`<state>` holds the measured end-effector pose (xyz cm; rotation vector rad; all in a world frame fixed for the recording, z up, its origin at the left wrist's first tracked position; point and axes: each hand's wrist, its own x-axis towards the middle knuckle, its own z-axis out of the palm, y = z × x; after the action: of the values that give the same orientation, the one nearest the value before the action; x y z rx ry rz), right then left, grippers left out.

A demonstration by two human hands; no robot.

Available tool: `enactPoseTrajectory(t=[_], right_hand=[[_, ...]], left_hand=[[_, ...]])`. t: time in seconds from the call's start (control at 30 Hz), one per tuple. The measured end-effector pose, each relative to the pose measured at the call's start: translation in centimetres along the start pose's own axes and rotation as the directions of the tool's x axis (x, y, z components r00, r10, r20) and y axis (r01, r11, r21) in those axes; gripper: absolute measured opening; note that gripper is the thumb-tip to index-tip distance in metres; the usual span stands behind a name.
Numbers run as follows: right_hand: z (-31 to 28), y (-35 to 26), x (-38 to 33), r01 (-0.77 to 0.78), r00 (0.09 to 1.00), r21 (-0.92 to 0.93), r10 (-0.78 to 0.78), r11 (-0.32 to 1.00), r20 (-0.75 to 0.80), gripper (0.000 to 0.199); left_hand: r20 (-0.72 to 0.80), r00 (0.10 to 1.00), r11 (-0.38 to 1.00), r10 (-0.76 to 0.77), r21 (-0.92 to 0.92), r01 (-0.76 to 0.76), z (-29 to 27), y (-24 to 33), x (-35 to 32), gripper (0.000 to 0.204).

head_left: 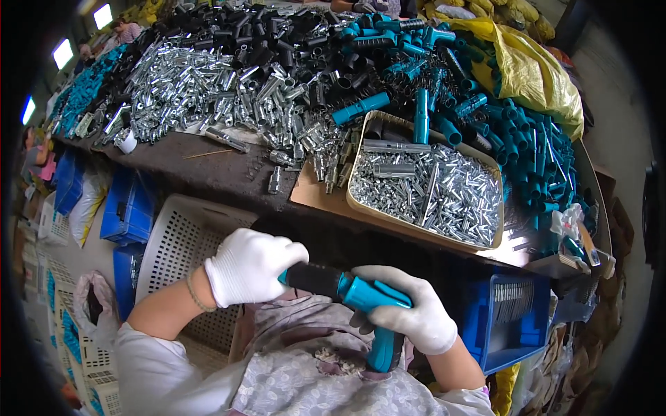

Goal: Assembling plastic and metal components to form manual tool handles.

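Note:
Both my hands wear white gloves and share one teal and black pistol-shaped tool point(350, 295) close to my lap. My left hand point(248, 265) is closed around its black barrel end. My right hand point(411, 313) is wrapped around the teal body, with the teal handle hanging down below it. Just beyond the tool, a shallow beige tray point(355, 177) on the dark workbench holds many small silver metal parts and a few long rods.
The bench point(208, 170) is heaped with silver fittings point(201, 83), black tubes point(277, 35) and teal handles point(534, 145). A yellow bag point(531, 66) lies at the back right. A white perforated basket point(177, 243) stands at my left, a blue crate point(510, 322) at my right, more blue crates point(128, 208) on the floor.

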<state>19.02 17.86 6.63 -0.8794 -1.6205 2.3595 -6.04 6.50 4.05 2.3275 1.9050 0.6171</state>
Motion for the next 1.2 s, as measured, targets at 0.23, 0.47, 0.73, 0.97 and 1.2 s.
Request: enactPoseTrajectory(t=[0.23, 0.47, 0.73, 0.97, 1.2], right_hand=[[-0.8, 3.2, 2.1, 0.578, 0.559, -0.754, -0.522, -0.311, 0.644, 0.045], [-2.6, 3.4, 3.4, 0.687, 0.501, -0.664, -0.47, -0.295, 0.727, 0.035], [-1.0, 3.6, 2.0, 0.585, 0.811, 0.082, -0.581, 0.807, -0.065, 0.075], [-2.1, 6.9, 3.3, 0.728, 0.524, -0.161, -0.692, 0.666, -0.496, 0.067], [-2.8, 4.4, 2.7, 0.675, 0.515, -0.443, -0.806, 0.591, -0.291, 0.038]], left_hand=[[0.518, 0.853, 0.972, -0.057, -0.165, 0.166, 0.5, -1.1, 0.3, 0.025], [0.57, 0.821, 0.989, -0.04, -0.095, 0.114, -0.6, -0.1, 1.1, 0.022], [0.013, 0.995, 0.989, -0.097, 0.116, 0.095, 0.6, -1.7, 0.8, 0.014], [-0.06, 0.997, 0.946, -0.049, -0.322, 0.027, 1.5, 0.6, -0.7, 0.019], [-0.051, 0.996, 0.964, 0.075, -0.254, -0.085, 4.8, 1.0, -3.6, 0.019]])
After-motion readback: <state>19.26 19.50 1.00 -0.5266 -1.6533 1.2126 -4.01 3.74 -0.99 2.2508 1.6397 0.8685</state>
